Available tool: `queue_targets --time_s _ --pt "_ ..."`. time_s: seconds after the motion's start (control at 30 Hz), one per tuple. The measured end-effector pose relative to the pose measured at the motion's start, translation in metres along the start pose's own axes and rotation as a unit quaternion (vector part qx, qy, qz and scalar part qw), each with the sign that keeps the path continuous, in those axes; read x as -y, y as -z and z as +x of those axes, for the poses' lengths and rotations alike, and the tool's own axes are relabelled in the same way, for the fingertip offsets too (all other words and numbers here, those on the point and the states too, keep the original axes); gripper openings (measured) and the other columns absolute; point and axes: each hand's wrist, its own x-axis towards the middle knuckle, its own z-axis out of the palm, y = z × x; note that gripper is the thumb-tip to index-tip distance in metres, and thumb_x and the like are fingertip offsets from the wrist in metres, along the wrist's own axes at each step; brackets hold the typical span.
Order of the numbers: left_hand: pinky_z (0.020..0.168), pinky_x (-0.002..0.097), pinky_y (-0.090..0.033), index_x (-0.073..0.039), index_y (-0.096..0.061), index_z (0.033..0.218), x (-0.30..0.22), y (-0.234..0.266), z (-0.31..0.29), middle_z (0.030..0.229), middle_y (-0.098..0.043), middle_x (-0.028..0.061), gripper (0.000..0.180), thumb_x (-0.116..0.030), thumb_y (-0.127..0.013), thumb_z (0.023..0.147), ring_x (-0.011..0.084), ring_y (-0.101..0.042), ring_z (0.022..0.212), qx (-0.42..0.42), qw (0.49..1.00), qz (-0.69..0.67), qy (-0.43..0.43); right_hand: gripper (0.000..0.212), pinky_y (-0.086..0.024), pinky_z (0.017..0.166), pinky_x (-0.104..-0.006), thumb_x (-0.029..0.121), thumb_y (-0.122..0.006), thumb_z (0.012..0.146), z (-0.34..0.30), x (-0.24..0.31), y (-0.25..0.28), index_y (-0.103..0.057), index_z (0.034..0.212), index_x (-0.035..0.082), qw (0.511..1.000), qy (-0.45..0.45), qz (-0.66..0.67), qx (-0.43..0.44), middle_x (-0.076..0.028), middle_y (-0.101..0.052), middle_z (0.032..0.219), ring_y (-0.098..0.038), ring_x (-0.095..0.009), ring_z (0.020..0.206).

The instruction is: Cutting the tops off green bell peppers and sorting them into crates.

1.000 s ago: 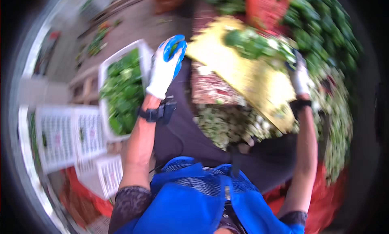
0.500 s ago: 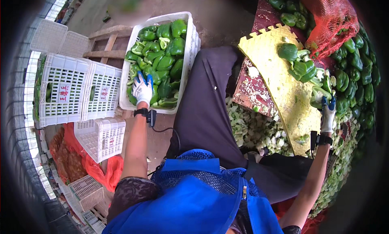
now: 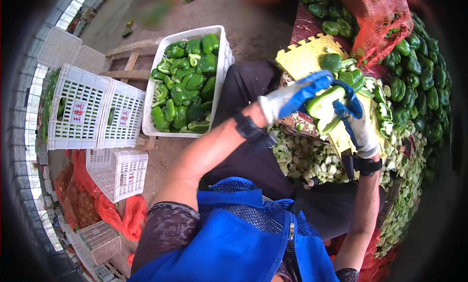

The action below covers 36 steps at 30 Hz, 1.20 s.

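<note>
A cut-open green bell pepper (image 3: 323, 104), its pale inside showing, is up between my two gloved hands above the yellow foam mat (image 3: 298, 62). My left hand (image 3: 303, 95) reaches across from the left, with its blue-coated fingers closed along the pepper's far side. From the right, my right hand (image 3: 360, 120) grips the same pepper, fingers bent over its edge. Part of the pepper is hidden behind the fingers. Just beyond the hands, a whole green pepper (image 3: 331, 62) and several cut ones lie on the mat.
At the left, a white crate (image 3: 220, 38) holds green peppers, many of them cut. White lattice crates (image 3: 78, 109) stand farther left. A red mesh bag (image 3: 380, 23) and a heap of whole peppers (image 3: 429, 82) lie at the right. Pale pepper scraps (image 3: 302, 157) pile up below the mat.
My left hand has left the pepper crate and crossed right to the mat. My right hand has lifted a cut pepper from the mat's right edge, and both hands now hold it.
</note>
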Motion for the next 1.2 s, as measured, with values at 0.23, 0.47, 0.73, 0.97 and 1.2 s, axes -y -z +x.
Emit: queue_targets --time_s 0.23,0.47,0.73,0.97,1.2 --pt "0.087 0.0292 -0.051 -0.007 -0.054 0.128 0.041 -0.054 0.005 0.113 -0.063 0.0036 0.037 -0.03 -0.05 0.1 0.0128 -0.061 0.102 -0.12 0.987 -0.087 -0.063 0.04 -0.05 0.065 -0.0305 0.014 -0.07 0.086 -0.03 0.006 0.016 -0.059 0.124 0.009 0.908 0.096 -0.33 -0.242 -0.009 -0.068 0.097 -0.063 -0.015 0.074" --pt "0.099 0.0313 -0.044 -0.003 -0.045 0.139 0.055 -0.064 0.025 0.127 -0.055 0.0089 0.048 -0.031 -0.046 0.099 0.016 -0.055 0.113 -0.079 0.928 -0.317 0.182 0.046 -0.05 0.066 -0.0395 0.026 -0.07 0.084 -0.054 -0.028 0.009 -0.056 0.124 0.007 0.927 0.109 -0.333 -0.137 -0.015 -0.066 0.087 -0.065 -0.031 0.074" --pt "0.091 0.0277 -0.049 -0.002 -0.047 0.137 0.064 -0.074 0.022 0.111 -0.062 0.0057 0.045 -0.023 -0.052 0.098 0.0132 -0.06 0.1 -0.104 0.978 -0.099 0.153 0.063 -0.051 0.076 -0.0418 0.02 -0.073 0.08 -0.058 -0.072 0.018 -0.046 0.135 0.006 0.939 0.052 -0.329 -0.087 -0.02 -0.063 0.102 -0.062 -0.038 0.089" --pt "0.092 0.0271 -0.048 -0.001 -0.05 0.134 0.086 -0.081 0.002 0.113 -0.062 0.005 0.042 -0.02 -0.057 0.097 0.0114 -0.059 0.101 -0.118 0.968 -0.091 0.2 0.068 -0.05 0.081 -0.0428 0.017 -0.074 0.075 -0.064 -0.103 0.008 -0.044 0.135 0.006 0.929 0.004 -0.36 -0.08 -0.021 -0.061 0.11 -0.061 -0.039 0.097" --pt "0.086 0.0246 -0.048 -0.005 -0.055 0.132 0.097 -0.08 -0.001 0.108 -0.062 0.0014 0.041 -0.019 -0.063 0.094 0.0077 -0.057 0.092 -0.132 0.97 -0.066 0.192 0.054 -0.05 0.084 -0.0418 0.019 -0.073 0.076 -0.067 -0.101 0.001 -0.05 0.12 -0.001 0.946 0.024 -0.313 -0.084 -0.023 -0.063 0.101 -0.061 -0.039 0.097"
